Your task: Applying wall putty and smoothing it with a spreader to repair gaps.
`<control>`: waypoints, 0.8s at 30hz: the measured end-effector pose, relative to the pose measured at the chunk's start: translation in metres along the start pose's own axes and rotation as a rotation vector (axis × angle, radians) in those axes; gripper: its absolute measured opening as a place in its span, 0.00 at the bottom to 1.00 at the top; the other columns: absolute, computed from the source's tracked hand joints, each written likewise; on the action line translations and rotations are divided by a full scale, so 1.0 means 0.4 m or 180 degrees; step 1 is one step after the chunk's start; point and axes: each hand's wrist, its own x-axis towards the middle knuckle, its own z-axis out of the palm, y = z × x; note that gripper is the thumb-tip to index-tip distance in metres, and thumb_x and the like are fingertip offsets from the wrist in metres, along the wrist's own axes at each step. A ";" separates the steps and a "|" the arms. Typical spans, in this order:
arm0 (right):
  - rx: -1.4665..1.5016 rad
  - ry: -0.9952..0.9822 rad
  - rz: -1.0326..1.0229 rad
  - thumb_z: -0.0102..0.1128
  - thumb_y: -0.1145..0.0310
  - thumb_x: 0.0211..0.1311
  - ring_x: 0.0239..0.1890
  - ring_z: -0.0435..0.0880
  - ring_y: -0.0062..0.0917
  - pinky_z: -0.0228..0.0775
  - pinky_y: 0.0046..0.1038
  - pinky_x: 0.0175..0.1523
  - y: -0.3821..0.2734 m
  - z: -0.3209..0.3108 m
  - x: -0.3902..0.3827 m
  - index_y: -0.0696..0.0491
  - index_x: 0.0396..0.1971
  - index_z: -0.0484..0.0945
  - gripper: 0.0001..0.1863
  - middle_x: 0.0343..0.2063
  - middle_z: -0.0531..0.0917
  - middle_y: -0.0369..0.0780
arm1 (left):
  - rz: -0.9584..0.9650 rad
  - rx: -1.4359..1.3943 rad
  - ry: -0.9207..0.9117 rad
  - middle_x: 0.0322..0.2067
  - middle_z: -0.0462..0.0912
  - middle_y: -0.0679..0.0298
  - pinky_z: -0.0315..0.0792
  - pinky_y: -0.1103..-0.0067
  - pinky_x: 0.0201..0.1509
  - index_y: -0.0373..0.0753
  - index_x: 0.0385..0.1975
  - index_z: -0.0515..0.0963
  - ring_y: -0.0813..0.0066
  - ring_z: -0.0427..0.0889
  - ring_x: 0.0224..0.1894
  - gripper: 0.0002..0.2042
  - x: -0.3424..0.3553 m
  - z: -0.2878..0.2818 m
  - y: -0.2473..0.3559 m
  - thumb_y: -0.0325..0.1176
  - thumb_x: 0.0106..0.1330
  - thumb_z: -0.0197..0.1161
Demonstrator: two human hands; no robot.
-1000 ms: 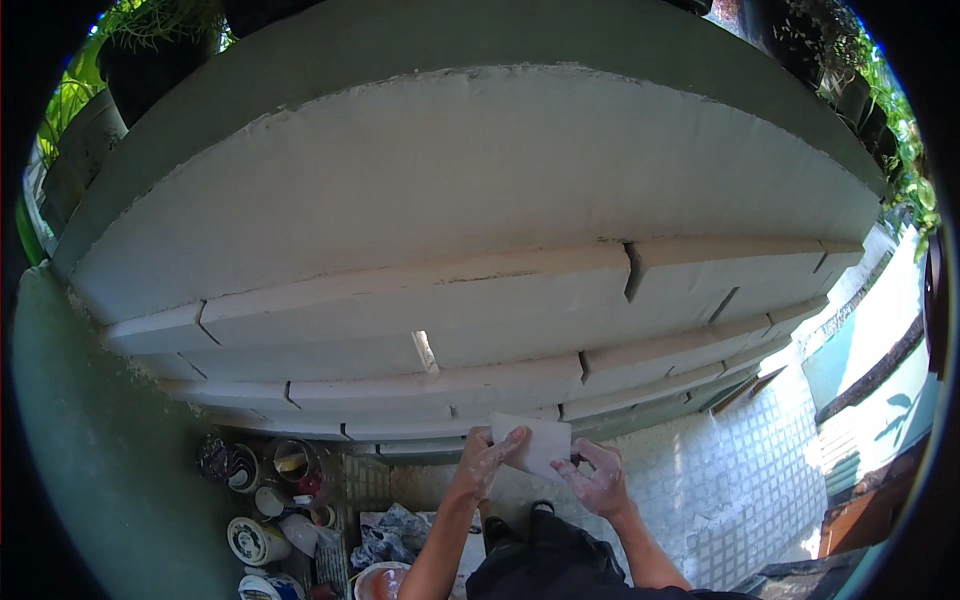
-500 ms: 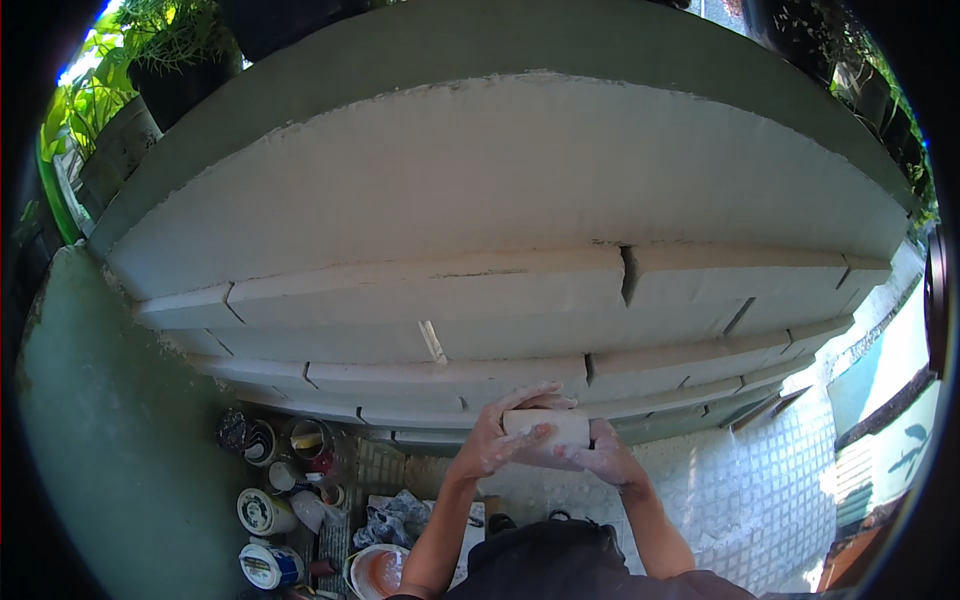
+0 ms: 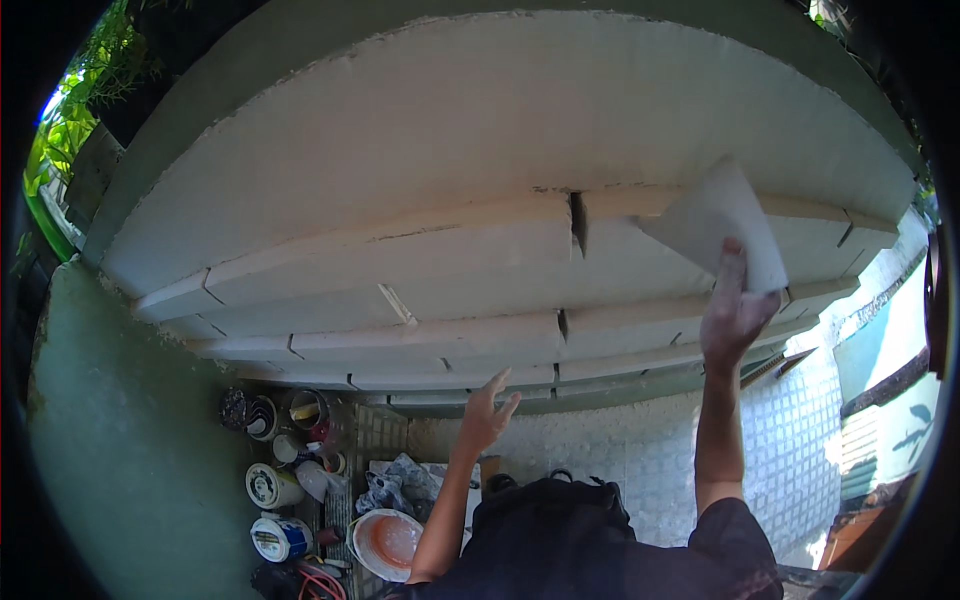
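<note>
In my raised right hand point(image 3: 738, 315), a thin white sheet point(image 3: 722, 220), paper-like and blurred by motion, is pinched by its lower edge. It stands in front of the upper ledge of a pale stepped wall point(image 3: 480, 130), right of a dark notch point(image 3: 578, 224); whether it touches the wall I cannot tell. White dust coats my right fingers. Lower down, my left hand point(image 3: 485, 415) is empty, its fingers apart, before the lowest ledges. The wall's horizontal ledges point(image 3: 470, 245) are crossed by several dark slits, and a light streak point(image 3: 397, 304) marks the middle band.
At lower left, several tubs point(image 3: 272, 487) and jars crowd a slatted surface beside a green side wall point(image 3: 130, 430). A bucket with pinkish contents point(image 3: 362, 545) stands near my left forearm, by a crumpled plastic bag point(image 3: 395, 487). Tiled floor point(image 3: 650, 450) runs below and right; plants point(image 3: 65, 140) edge the top left.
Both hands held the white sheet low in front of me; my left has let go and opened. My right has carried the sheet up and right to the wall. The view has shifted slightly.
</note>
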 end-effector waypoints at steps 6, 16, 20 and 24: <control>-0.0847 0.0843 -0.0828 0.59 0.64 0.64 0.38 0.83 0.30 0.74 0.27 0.45 -0.053 -0.045 0.170 0.69 0.43 0.76 0.20 0.34 0.83 0.47 | -0.0454 0.0610 -0.0658 0.42 0.81 0.46 0.71 0.66 0.51 0.34 0.52 0.73 0.50 0.79 0.46 0.19 -0.234 0.095 -0.329 0.34 0.62 0.57; -0.1292 -0.1660 -0.1769 0.64 0.66 0.57 0.64 0.66 0.36 0.58 0.37 0.68 0.107 0.065 0.180 0.51 0.60 0.68 0.30 0.59 0.72 0.41 | -0.2568 0.1013 -0.0758 0.34 0.83 0.50 0.76 0.66 0.44 0.40 0.39 0.82 0.55 0.83 0.37 0.15 -0.768 0.112 -0.772 0.40 0.56 0.60; -0.1895 -0.2961 -0.2639 0.65 0.62 0.53 0.68 0.58 0.33 0.50 0.44 0.72 0.106 0.081 0.171 0.48 0.64 0.64 0.36 0.63 0.67 0.35 | -0.3347 0.0552 -0.1385 0.41 0.84 0.59 0.75 0.69 0.51 0.46 0.42 0.82 0.57 0.82 0.44 0.18 -0.934 0.121 -0.828 0.46 0.55 0.63; -0.1703 -0.2997 -0.3056 0.66 0.64 0.52 0.68 0.59 0.29 0.52 0.42 0.71 0.127 0.107 0.194 0.47 0.64 0.64 0.37 0.64 0.67 0.34 | -0.2129 0.2442 -0.1952 0.38 0.85 0.60 0.78 0.72 0.43 0.43 0.45 0.80 0.66 0.84 0.38 0.17 -1.040 0.141 -0.814 0.44 0.59 0.62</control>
